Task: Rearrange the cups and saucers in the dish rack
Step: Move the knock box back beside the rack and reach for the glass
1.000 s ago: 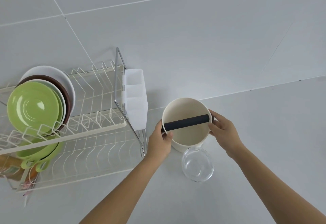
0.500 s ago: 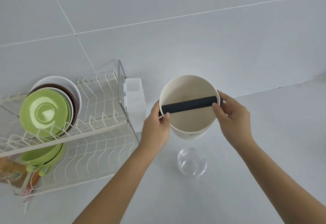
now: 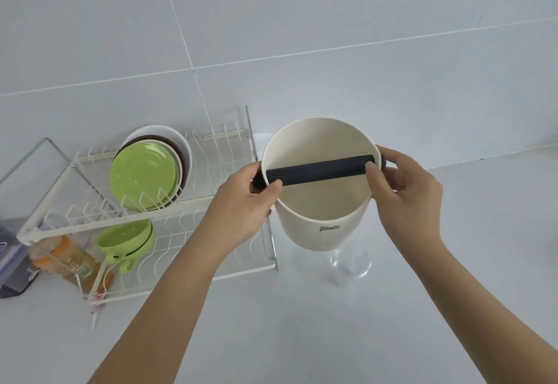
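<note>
I hold a cream bucket-shaped container [image 3: 321,226] with a black bar [image 3: 320,170] across its mouth, raised above the counter. My left hand [image 3: 244,202] grips its left rim and the bar's end, my right hand [image 3: 404,190] grips the right rim and bar end. To the left stands a white two-tier wire dish rack [image 3: 99,217]. Green saucers [image 3: 143,173] stand upright on its upper tier in front of a brown plate and a white plate. Green cups [image 3: 126,241] lie on the lower tier.
A clear glass bowl [image 3: 351,264] sits on the counter, partly hidden under the container. A plastic-wrapped packet [image 3: 60,258] and a dark object [image 3: 12,263] lie at the rack's left end. Grey tiled wall behind.
Both hands have lifted the cream container higher off the counter and toward the camera; it now covers part of the glass bowl. The view has shifted so the rack sits further right.
</note>
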